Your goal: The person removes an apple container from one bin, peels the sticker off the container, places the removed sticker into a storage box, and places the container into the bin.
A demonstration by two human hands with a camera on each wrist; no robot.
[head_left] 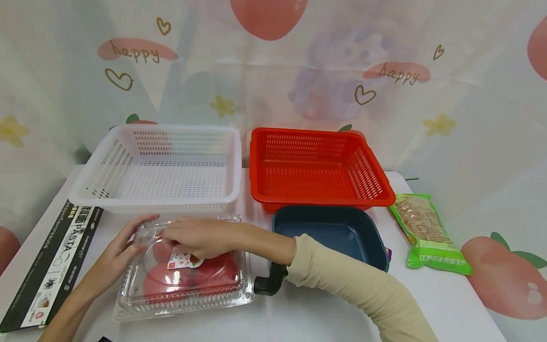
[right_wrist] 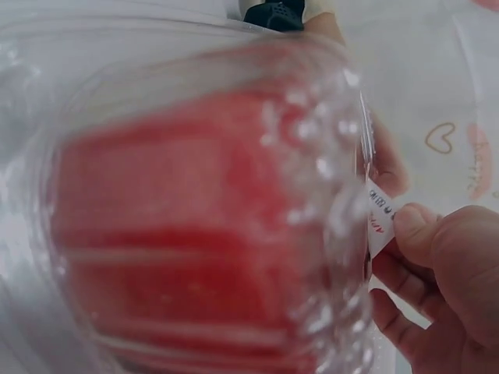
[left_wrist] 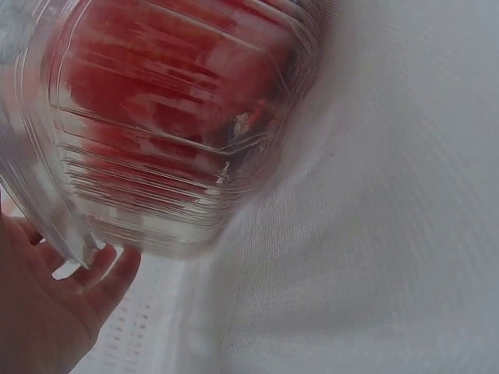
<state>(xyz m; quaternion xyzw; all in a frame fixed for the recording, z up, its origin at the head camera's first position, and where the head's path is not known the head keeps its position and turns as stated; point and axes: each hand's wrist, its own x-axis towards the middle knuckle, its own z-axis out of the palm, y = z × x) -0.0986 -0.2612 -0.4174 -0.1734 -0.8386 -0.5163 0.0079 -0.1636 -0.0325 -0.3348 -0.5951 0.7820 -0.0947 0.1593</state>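
Observation:
A clear plastic clamshell box (head_left: 183, 308) with round red fruit inside lies at the front left of the table. My left hand (head_left: 113, 261) grips its left side. In the left wrist view that hand's fingers (left_wrist: 117, 280) curl at the rim of the box. My right hand (head_left: 205, 237) reaches across over the lid. The right wrist view has this hand (right_wrist: 460, 288) pinching a white label (right_wrist: 380, 222) between thumb and fingers, with the label standing out from the lid. Printing and a small picture mark the label.
Behind the box stand a white slotted basket (head_left: 232, 190) and a red one (head_left: 322, 199). A dark blue tray (head_left: 367, 228) sits under my right forearm's far side. A long black-and-white pasta box (head_left: 60, 261) lies left, a green food packet (head_left: 431, 232) right. A patterned curtain (head_left: 273, 85) hangs behind.

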